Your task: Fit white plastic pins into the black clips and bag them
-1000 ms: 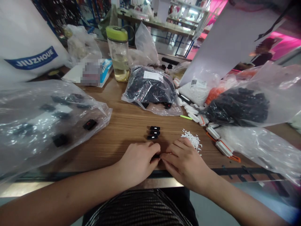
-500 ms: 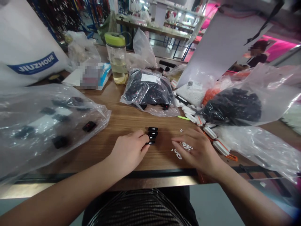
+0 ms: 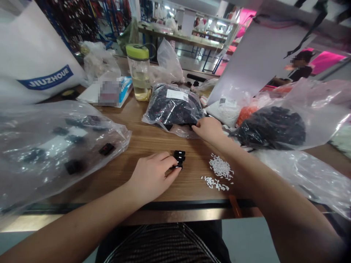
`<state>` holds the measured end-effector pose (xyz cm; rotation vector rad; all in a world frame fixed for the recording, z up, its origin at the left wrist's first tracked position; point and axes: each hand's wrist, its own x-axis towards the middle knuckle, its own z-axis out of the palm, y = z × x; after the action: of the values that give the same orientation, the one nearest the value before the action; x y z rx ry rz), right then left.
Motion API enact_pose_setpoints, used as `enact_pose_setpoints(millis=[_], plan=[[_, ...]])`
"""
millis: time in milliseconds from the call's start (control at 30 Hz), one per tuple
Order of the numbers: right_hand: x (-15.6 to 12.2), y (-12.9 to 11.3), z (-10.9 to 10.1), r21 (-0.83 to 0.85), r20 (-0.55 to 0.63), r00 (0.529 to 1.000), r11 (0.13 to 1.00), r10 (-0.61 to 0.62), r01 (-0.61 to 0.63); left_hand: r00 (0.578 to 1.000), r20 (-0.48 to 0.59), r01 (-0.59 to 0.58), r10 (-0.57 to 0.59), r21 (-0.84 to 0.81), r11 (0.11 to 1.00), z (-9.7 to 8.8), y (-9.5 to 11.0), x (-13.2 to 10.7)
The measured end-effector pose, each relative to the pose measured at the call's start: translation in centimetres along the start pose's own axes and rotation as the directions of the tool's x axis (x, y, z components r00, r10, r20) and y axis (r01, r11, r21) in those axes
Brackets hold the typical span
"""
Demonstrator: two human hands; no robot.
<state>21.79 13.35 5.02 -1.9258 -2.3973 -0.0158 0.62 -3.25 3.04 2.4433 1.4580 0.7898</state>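
Several small black plastic blocks (image 3: 180, 157) with white dots stand in a short row on the wooden table. Thumb and fingers of my left hand (image 3: 153, 173) close on the near end of that row. My right hand (image 3: 210, 128) reaches forward to the front right corner of a clear bag of black parts (image 3: 174, 107). Its fingertips are pinched together there; what they grip, if anything, is hidden. Under my right forearm, a pile of tiny white pegs (image 3: 220, 167) lies beside a smaller scatter of them.
A large clear bag (image 3: 90, 146) with loose black blocks covers the left. Behind stand a green-lidded bottle (image 3: 139, 75) and a white sack (image 3: 35, 54). More bags of black parts (image 3: 274, 126) crowd the right. An orange strip (image 3: 235, 205) hangs over the front edge.
My right hand has moved from above the white pegs forward to the bag of black parts, uncovering the pile. My left hand stays at the row of blocks.
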Motion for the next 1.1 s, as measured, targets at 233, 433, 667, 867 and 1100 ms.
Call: enact_pose_setpoints(millis=[233,433,667,867,1100], plan=[[0.9,0.8,1.1,0.174,0.003,0.999,0.984,0.033,-0.032,0.998,-0.054,-0.030,0.029,-0.011,0.999,0.0,-0.2,-0.1],[-0.4,2.0,1.4,0.400,0.037,0.998,0.916,-0.050,0.031,0.990,-0.111,-0.088,0.081,-0.051,0.995,0.1,0.2,-0.1],[-8.3,0.2,-1.2,0.673,-0.035,0.995,0.733,-0.093,0.092,0.988,-0.088,-0.145,0.128,-0.238,0.960,1.1,0.9,-0.7],[-17.2,-2.1,-0.9,0.793,0.066,0.980,0.607,-0.185,0.061,0.992,0.080,-0.055,0.092,-0.383,0.922,1.6,2.1,-1.3],[-20.4,-4.7,0.6,0.743,0.009,0.990,0.664,-0.141,0.088,0.970,0.220,-0.002,0.103,-0.419,0.908,2.3,2.7,-1.6]])
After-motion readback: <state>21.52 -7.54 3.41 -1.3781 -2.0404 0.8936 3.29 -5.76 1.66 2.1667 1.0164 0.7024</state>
